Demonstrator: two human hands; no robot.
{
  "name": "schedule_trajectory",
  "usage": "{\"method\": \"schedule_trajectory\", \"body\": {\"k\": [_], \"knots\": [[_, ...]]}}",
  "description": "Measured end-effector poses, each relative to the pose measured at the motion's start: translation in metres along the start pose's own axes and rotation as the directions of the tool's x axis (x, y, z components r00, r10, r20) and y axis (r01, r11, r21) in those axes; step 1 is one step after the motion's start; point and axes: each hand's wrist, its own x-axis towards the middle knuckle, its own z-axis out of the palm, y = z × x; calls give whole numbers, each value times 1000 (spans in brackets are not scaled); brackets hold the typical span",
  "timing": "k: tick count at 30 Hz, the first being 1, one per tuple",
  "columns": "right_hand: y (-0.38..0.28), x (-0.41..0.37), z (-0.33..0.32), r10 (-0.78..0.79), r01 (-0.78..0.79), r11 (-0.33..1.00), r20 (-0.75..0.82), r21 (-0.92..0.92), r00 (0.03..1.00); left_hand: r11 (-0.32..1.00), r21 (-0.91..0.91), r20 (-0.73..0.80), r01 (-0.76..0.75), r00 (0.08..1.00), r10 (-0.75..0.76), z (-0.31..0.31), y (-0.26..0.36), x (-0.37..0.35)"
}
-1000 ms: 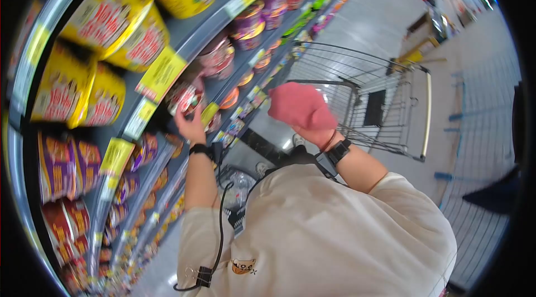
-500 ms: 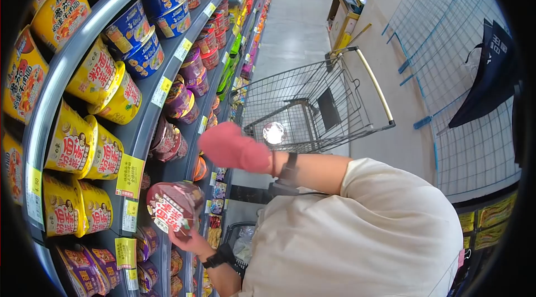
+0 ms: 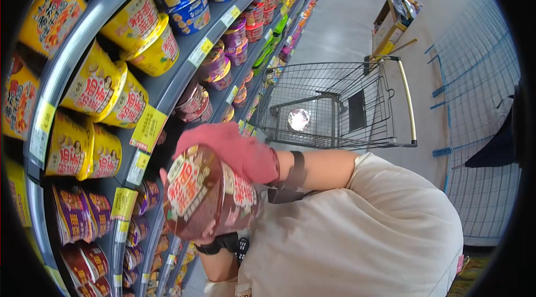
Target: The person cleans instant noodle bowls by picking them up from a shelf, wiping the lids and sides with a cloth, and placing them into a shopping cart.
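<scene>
A maroon instant noodle bucket [image 3: 240, 192] with red-and-white lettering is in front of my chest, tilted so its printed lid partly faces me. My left hand [image 3: 205, 231] is closed on its lower edge, most of its fingers hidden behind it. My right hand [image 3: 231, 149], slightly blurred, lies over its upper side with the fingers bent round it. Black straps circle both wrists. Left of the bucket are shelves of instant noodles, with yellow buckets [image 3: 92, 82] stacked in pairs and maroon ones [image 3: 192, 101] deeper in.
A metal shopping cart [image 3: 312, 112] stands in the aisle beyond my right arm, with a bright round spot showing through its mesh. A blue wire grid [image 3: 474, 101] lines the right side, with a dark bag [image 3: 497, 138] on it. Farther off is a wooden stand [image 3: 388, 26].
My right hand has come down and left from the air onto the noodle bucket, which my left hand has drawn closer to my body. The view has shifted, so the shelves and cart appear farther right.
</scene>
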Motion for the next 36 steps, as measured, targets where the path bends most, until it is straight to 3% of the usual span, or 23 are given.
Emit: {"method": "schedule_trajectory", "body": {"k": [1, 2, 3, 4, 5, 6, 7, 8, 9, 12, 14, 15, 16, 17, 19, 20, 23, 25, 28, 31, 33, 34, 36], "knots": [[7, -4, 1, -81, 79, 982, 5, 169, 997, 758, -581, 67, 295, 946, -316, -11, 8, 14], [20, -12, 17, 12, 20, 822, -53, 569, 999, 826, -369, 29, 427, 893, -449, -45, 19, 34], [28, -17, 18, 22, 0, 810, -30, 587, 999, 823, -149, -50, 548, 827, -560, -36, 25, 50], [34, -20, 14, 138, -60, 862, -121, 503, 983, 897, 443, -280, -5, 949, 143, -18, 7, 26], [39, -22, 14, 239, -132, 897, -212, 421, 948, 718, 662, -15, -215, 954, 300, -33, 3, 20], [37, -22, 16, 228, -127, 920, -243, 371, 943, 722, 658, 29, -213, 966, 259, -20, -2, 23], [33, -23, 20, 165, -86, 953, -259, 291, 952, 845, 533, -207, -49, 961, 186, -40, -8, 13], [28, -24, 22, 110, -54, 978, -275, 203, 955, 604, 748, 114, -276, 949, 292, -36, -21, 11], [25, -26, 22, 68, -31, 990, -279, 136, 958, 759, 606, 68, -238, 966, 248, -41, -27, 7], [15, -33, 4, -82, 51, 988, -218, -144, 972, 797, 573, 44, -190, 978, 202, -45, -29, 6], [13, -33, -4, -155, 130, 973, -121, -190, 980, 998, 51, 72, -36, 997, 32, -67, -33, 6], [13, -33, -1, -134, 124, 988, -108, -95, 985, 998, 51, 65, -27, 998, 24, -52, -31, 8], [33, -37, 10, 35, 58, 896, -202, 439, 979, 967, 254, -58, -38, 997, 55, -22, -25, 16], [32, -36, 9, 35, 60, 896, -205, 440, 978, 894, 447, -166, -26, 980, 112, -7, -22, 26], [26, -36, 7, 232, 62, 664, -284, 745, 930, 813, 561, -43, -158, 975, 219, -21, -20, 31], [21, -35, 2, 58, -16, 990, -305, 140, 950, 810, 564, 35, -163, 984, 174, -26, -21, 28], [7, -35, 14, 6, -59, 987, -327, -153, 945, 796, 547, 206, -260, 963, 174, -41, -34, 20], [23, -40, 21, 93, -48, 990, -361, 131, 928, 924, 375, -24, -67, 996, 82, -44, -35, 16], [40, -51, -8, -227, 125, 865, -157, -485, 961, 954, 268, 108, -131, 989, 106, -51, -47, 11], [51, -72, -2, 30, -86, 948, -184, -308, 982, 962, 200, 172, -185, 973, 152, -57, -61, 17], [81, -75, 6, 149, -146, 988, -63, 55, 987, 986, 115, 23, 120, 992, -124, -63, -60, 26], [84, -74, 9, 146, -140, 983, -44, 118, 988, 871, 479, 213, -110, 977, 7, -60, -66, 24], [83, -67, 11, 123, -117, 981, -26, 157, 992, 880, 466, 191, -88, 982, -3, -46, -76, 30]]}}
